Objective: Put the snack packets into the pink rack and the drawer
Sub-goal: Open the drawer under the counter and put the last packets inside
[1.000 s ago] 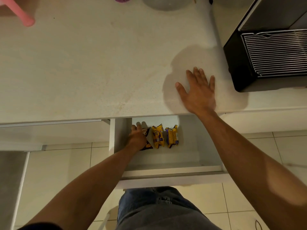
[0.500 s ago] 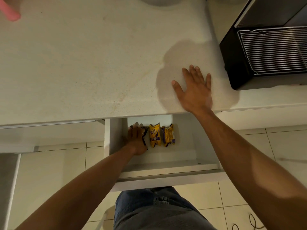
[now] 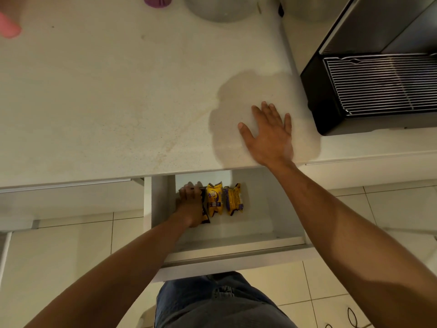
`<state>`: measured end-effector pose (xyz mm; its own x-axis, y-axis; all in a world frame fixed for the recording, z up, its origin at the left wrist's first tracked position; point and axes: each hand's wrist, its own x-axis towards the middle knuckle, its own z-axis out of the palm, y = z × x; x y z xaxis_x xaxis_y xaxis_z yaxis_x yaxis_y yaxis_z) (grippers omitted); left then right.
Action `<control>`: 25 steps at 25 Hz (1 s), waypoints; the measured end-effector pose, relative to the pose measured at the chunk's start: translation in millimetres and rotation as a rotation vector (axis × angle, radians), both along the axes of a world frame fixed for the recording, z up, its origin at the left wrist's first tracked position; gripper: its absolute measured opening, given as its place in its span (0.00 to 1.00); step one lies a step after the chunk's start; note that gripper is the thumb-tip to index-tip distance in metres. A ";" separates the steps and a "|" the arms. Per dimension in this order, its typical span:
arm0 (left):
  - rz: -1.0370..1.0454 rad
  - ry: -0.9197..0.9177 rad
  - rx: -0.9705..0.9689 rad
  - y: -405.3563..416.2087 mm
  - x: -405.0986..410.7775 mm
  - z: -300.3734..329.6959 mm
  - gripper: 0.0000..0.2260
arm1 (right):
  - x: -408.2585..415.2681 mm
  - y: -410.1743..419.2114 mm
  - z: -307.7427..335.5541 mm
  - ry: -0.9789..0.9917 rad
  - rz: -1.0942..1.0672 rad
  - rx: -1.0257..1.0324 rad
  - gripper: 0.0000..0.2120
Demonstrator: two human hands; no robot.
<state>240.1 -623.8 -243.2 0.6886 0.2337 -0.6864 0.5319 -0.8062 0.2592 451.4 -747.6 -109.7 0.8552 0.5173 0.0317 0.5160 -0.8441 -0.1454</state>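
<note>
Drawer [image 3: 272, 209] pulled open, lower centre of frame. Left hand [image 3: 190, 205] inside it, lying over a dark snack packet [image 3: 205, 210] at the row's left end; whether its fingers pinch it, cannot tell. Two yellow packets [image 3: 214, 200] just beside, to the right. Right hand [image 3: 269, 136] flat on worktop [image 3: 106, 102], fingers spread. Pink rack [image 3: 8, 26] only a blurred bit, upper left

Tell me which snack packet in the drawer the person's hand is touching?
The dark packet at the left end of the row, under the left hand. The two yellow packets to its right lie untouched.
</note>
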 end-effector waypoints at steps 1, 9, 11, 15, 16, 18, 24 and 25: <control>-0.008 -0.057 -0.051 0.0 0.7 11.8 0.40 | -0.2 0.0 0.6 0.001 0.001 -0.004 0.34; -0.215 -0.119 -0.551 -0.9 -38.1 129.5 0.33 | -2.1 -0.1 4.1 0.029 0.004 -0.012 0.34; -0.276 -0.038 -0.599 -6.0 -51.4 142.8 0.33 | -2.3 0.1 5.0 0.032 0.007 -0.017 0.34; -0.412 -0.094 -0.498 -18.7 -66.4 144.5 0.26 | -3.0 0.5 5.4 0.038 0.006 -0.026 0.33; -0.402 -0.129 -0.487 -20.8 -69.9 143.8 0.24 | -3.3 0.5 5.1 0.041 0.008 -0.024 0.33; -0.376 -0.180 -0.475 -23.3 -75.1 141.9 0.21 | -2.9 0.0 4.2 0.048 0.009 -0.016 0.34; -0.282 -0.304 -0.398 -24.4 -81.0 137.1 0.23 | -1.4 -0.7 0.9 0.048 0.014 -0.028 0.36; -0.270 -0.352 -0.356 -23.6 -81.9 136.5 0.26 | -1.1 -0.8 0.8 0.047 0.015 -0.028 0.36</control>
<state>158.2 -647.4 -106.7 0.8936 -0.1861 -0.4086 0.1513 -0.7319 0.6644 450.3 -748.3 -108.8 0.8475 0.5303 -0.0233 0.5219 -0.8404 -0.1459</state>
